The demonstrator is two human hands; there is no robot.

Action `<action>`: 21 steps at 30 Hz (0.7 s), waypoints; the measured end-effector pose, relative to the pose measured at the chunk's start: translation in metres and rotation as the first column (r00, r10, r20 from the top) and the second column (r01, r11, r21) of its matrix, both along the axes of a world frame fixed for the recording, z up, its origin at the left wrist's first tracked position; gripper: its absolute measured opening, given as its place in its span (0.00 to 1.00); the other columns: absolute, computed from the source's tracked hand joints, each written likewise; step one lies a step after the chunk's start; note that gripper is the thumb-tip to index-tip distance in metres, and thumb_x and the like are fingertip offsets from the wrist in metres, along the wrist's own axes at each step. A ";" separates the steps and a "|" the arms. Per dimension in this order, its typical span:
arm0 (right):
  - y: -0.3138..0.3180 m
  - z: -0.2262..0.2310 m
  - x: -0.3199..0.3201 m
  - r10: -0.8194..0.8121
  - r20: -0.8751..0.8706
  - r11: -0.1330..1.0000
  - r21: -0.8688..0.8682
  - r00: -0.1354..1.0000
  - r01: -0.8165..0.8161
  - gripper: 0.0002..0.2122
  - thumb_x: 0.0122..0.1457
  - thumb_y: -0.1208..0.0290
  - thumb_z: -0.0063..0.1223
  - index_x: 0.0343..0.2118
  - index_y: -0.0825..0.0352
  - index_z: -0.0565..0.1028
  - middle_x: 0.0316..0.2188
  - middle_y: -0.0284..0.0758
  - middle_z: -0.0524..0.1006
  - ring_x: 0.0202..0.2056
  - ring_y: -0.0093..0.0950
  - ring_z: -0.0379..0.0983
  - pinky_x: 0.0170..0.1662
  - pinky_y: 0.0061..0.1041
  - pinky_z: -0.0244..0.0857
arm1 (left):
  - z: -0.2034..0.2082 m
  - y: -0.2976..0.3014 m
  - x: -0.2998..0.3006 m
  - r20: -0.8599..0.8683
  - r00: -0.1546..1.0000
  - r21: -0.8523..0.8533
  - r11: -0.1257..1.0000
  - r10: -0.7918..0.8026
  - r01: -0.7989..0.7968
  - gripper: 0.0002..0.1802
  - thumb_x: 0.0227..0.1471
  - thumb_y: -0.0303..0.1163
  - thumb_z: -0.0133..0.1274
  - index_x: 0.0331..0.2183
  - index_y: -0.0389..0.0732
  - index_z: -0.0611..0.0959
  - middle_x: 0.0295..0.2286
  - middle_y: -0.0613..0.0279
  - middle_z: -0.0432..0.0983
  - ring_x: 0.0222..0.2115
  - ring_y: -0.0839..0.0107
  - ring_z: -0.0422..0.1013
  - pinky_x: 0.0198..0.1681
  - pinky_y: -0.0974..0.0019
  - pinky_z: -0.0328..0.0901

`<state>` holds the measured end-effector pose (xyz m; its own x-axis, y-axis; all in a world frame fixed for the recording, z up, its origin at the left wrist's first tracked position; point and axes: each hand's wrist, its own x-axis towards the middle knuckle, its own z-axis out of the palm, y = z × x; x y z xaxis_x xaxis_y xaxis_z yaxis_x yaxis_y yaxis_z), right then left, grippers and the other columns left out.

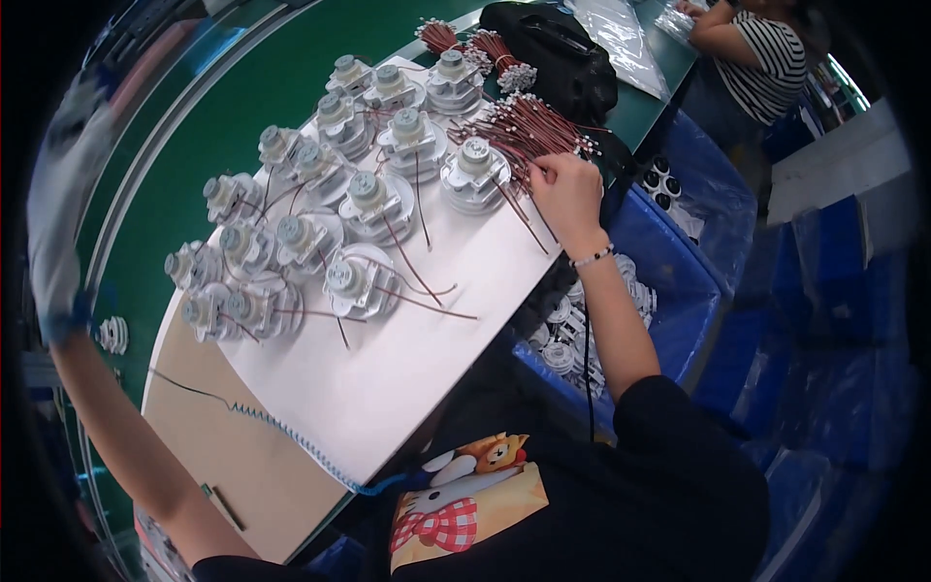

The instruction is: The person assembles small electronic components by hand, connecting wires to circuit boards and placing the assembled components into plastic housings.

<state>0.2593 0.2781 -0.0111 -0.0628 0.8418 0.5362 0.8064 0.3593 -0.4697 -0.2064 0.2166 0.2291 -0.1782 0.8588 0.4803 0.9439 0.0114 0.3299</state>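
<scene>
1. Right hand (565, 194) is out at the far edge of the white board (407, 378), fingers pinched on the thin red-brown wires (529, 136). That's a loose fan of leads with small white ends, lying just right of the units. A beaded bracelet (592, 257) sits on the wrist.
2. Left hand (63, 209) is up at the left rim in a pale, blurry glove. Can't tell if it's holding anything, or how wide it is.
3. The board is smooth and flat, and carries a cluster of round motors (320, 218). They look like pale grey plastic, disc bases with a stubby cap on top, and several have wires trailing off.
4. A coiled blue cable (291, 438) snakes over the board's near end.
5. The blue bin (669, 281) to the right has more white round parts in it.
6. A black bag (558, 53) lies on the green table (223, 97).
7. Another person's striped sleeve (771, 73) is at top right.
</scene>
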 end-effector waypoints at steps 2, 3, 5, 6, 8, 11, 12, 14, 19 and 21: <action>0.000 0.017 0.009 -0.028 0.039 0.995 -0.095 0.999 0.031 0.04 0.42 0.71 0.55 0.20 0.66 0.78 0.20 0.40 0.75 0.24 0.38 0.73 0.32 0.32 0.67 | -0.012 -0.057 0.028 0.103 0.991 0.041 0.995 0.089 -0.093 0.30 0.48 0.44 0.52 0.49 0.37 0.68 0.42 0.54 0.69 0.41 0.69 0.69 0.45 0.69 0.64; 0.004 0.021 0.009 -0.011 0.045 0.990 -0.141 0.999 0.017 0.05 0.41 0.70 0.56 0.21 0.64 0.79 0.20 0.41 0.76 0.24 0.39 0.74 0.33 0.31 0.68 | -0.017 -0.099 -0.004 0.396 0.918 0.057 0.997 0.026 -0.053 0.28 0.49 0.42 0.52 0.49 0.36 0.68 0.42 0.53 0.69 0.41 0.68 0.69 0.45 0.69 0.64; 0.012 0.027 0.014 0.042 0.146 0.996 -0.089 0.988 -0.029 0.06 0.40 0.69 0.57 0.21 0.65 0.79 0.17 0.39 0.76 0.21 0.33 0.74 0.28 0.25 0.68 | -0.044 -0.167 0.024 0.680 0.733 0.171 0.976 -0.018 -0.135 0.24 0.50 0.37 0.51 0.47 0.36 0.69 0.40 0.53 0.70 0.40 0.68 0.69 0.43 0.69 0.66; 0.012 0.039 0.016 0.082 0.170 0.986 -0.159 0.982 -0.055 0.06 0.39 0.67 0.54 0.21 0.62 0.79 0.20 0.39 0.76 0.25 0.37 0.74 0.33 0.30 0.69 | -0.059 -0.186 0.083 0.706 0.708 0.242 0.937 0.008 -0.252 0.22 0.50 0.35 0.51 0.47 0.36 0.69 0.39 0.54 0.71 0.38 0.68 0.70 0.41 0.69 0.67; 0.013 0.054 0.010 0.212 0.230 0.955 -0.256 0.950 -0.151 0.07 0.40 0.67 0.53 0.21 0.62 0.79 0.20 0.38 0.76 0.24 0.36 0.74 0.31 0.29 0.68 | -0.089 -0.252 0.052 0.905 0.383 0.185 0.982 -0.185 0.038 0.16 0.50 0.31 0.50 0.43 0.38 0.71 0.33 0.59 0.71 0.30 0.71 0.70 0.35 0.71 0.68; 0.010 0.063 0.028 0.274 0.312 0.962 -0.092 0.910 -0.258 0.07 0.44 0.70 0.55 0.25 0.67 0.78 0.23 0.42 0.76 0.27 0.36 0.74 0.31 0.29 0.66 | -0.139 -0.248 0.142 0.894 0.409 0.086 0.827 0.182 -0.556 0.14 0.46 0.23 0.54 0.38 0.40 0.71 0.30 0.61 0.70 0.26 0.74 0.67 0.29 0.72 0.67; 0.010 0.066 0.033 0.239 0.301 0.968 -0.149 0.923 -0.203 0.06 0.45 0.73 0.54 0.26 0.68 0.78 0.24 0.44 0.76 0.28 0.37 0.74 0.32 0.28 0.66 | -0.155 -0.257 0.155 0.917 0.361 0.119 0.747 0.170 -0.654 0.17 0.43 0.21 0.55 0.38 0.40 0.71 0.30 0.60 0.70 0.26 0.75 0.67 0.29 0.72 0.67; -0.010 0.083 0.028 0.151 0.320 0.988 -0.012 0.935 -0.156 0.05 0.46 0.75 0.54 0.26 0.69 0.76 0.23 0.44 0.75 0.28 0.38 0.74 0.33 0.28 0.65 | -0.181 -0.290 0.163 0.917 0.359 0.158 0.670 0.172 -0.726 0.22 0.40 0.19 0.57 0.39 0.38 0.69 0.32 0.56 0.70 0.31 0.73 0.68 0.32 0.70 0.69; -0.008 0.090 0.055 0.161 -0.063 0.986 0.060 0.985 -0.158 0.07 0.52 0.72 0.55 0.33 0.69 0.75 0.21 0.27 0.73 0.19 0.12 0.65 0.22 0.10 0.60 | -0.152 -0.379 0.201 0.403 0.806 0.802 0.258 0.433 -0.539 0.19 0.48 0.28 0.51 0.42 0.33 0.66 0.39 0.47 0.68 0.39 0.57 0.68 0.40 0.55 0.67; -0.016 0.089 0.050 0.306 -0.288 0.951 0.142 0.907 -0.275 0.09 0.55 0.75 0.51 0.38 0.71 0.73 0.25 0.29 0.74 0.19 0.10 0.62 0.21 0.09 0.59 | -0.136 -0.387 0.204 0.225 0.940 0.942 0.189 0.255 -0.277 0.18 0.50 0.31 0.48 0.42 0.32 0.68 0.41 0.43 0.67 0.42 0.52 0.67 0.45 0.51 0.66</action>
<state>0.3094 0.2617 0.0776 -0.1187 0.7545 0.6455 0.4838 0.6116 -0.6260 -0.0021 -0.1708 0.0934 -0.3107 -0.3385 0.8882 0.9496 -0.0704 0.3054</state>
